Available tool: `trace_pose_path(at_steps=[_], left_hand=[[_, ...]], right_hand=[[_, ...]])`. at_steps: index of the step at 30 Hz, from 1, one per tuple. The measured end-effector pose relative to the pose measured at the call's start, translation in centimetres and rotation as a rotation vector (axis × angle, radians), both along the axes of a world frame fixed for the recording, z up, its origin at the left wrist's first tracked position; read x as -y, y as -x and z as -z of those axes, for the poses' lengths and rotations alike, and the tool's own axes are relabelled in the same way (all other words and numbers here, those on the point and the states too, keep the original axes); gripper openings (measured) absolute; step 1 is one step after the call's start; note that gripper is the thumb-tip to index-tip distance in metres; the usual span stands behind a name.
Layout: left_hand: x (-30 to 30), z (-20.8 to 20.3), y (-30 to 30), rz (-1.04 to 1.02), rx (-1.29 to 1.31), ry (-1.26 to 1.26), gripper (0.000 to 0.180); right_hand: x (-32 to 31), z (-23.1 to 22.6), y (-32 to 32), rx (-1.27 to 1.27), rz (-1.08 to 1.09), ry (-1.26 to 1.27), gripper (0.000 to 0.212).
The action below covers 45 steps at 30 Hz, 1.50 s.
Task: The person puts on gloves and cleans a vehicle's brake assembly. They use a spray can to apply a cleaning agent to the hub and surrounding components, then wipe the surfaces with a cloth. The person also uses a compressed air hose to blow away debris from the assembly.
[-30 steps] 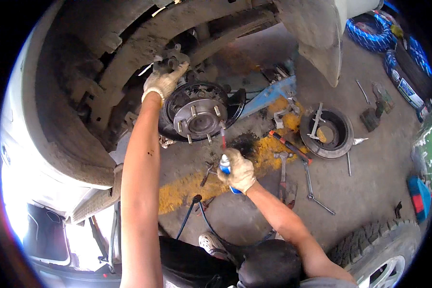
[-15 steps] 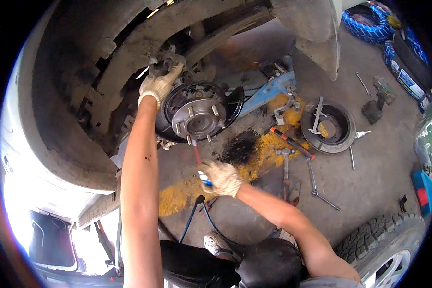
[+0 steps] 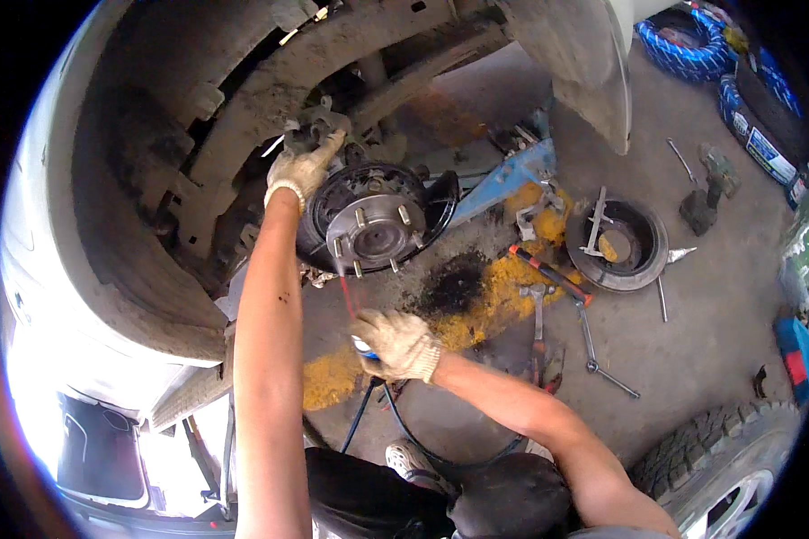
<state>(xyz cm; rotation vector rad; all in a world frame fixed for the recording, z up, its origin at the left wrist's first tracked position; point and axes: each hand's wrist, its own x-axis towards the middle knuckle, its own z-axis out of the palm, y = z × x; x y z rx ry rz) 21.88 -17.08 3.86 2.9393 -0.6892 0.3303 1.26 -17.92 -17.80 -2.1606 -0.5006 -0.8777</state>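
My left hand (image 3: 302,171), in a pale knitted glove, grips a dark brake caliper (image 3: 322,119) above and left of the wheel hub (image 3: 379,235). Its fingertips are partly hidden against the metal. Several studs stick out of the round hub face, and a black backing plate (image 3: 444,199) curves behind it. Below the hub, my gloved right hand (image 3: 399,345) is wrapped round a spray can (image 3: 363,349), of which a white and blue part shows. A thin red straw (image 3: 347,296) points from the can up at the hub's lower left edge, where a faint whitish mist shows.
A brake disc (image 3: 634,274) with a caliper gauge (image 3: 596,225) lies on the floor at right, near a hammer (image 3: 537,314), a red-and-black handle (image 3: 548,274) and a ratchet wrench (image 3: 591,346). A blue jack arm (image 3: 503,180) runs behind the hub. A wheel (image 3: 737,476) lies lower right.
My right hand has moved a little left with the spray can, so the straw now points at the hub's left edge. My left hand stays on the caliper.
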Motion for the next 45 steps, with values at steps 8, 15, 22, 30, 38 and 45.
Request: trace_pose_path(at_steps=[8,15,22,30,38,45], left_hand=[[-2.5,0.9,-5.1,0.054,0.059,0.111,0.081],[-0.1,1.4,-0.9,0.094,0.004,0.079,0.049],[-1.8,-0.4,-2.3,0.158,0.241,-0.592,0.058],[-1.5,1.5,-4.5,0.138,-0.093,0.087,0.044],[-1.5,0.6,-1.1,0.249,0.26,-0.414,0.048],[-5.3,2.6,4.5,0.401,0.498,0.345,0.022]], right_hand=[[0.7,1.8,-0.5,-0.093,0.012,-0.002,0.063],[15.2,3.8,8.6,-0.406,0.582,-0.228,0.068],[31.7,14.7,20.3,0.108,1.277,-0.653,0.093],[32.8,22.4,27.0,0.038,1.565,-0.776,0.096],[18.9,22.5,24.7,-0.46,0.864,-1.138,0.068],[14.2,18.0,17.8,-1.223,0.3,-0.471,0.026]])
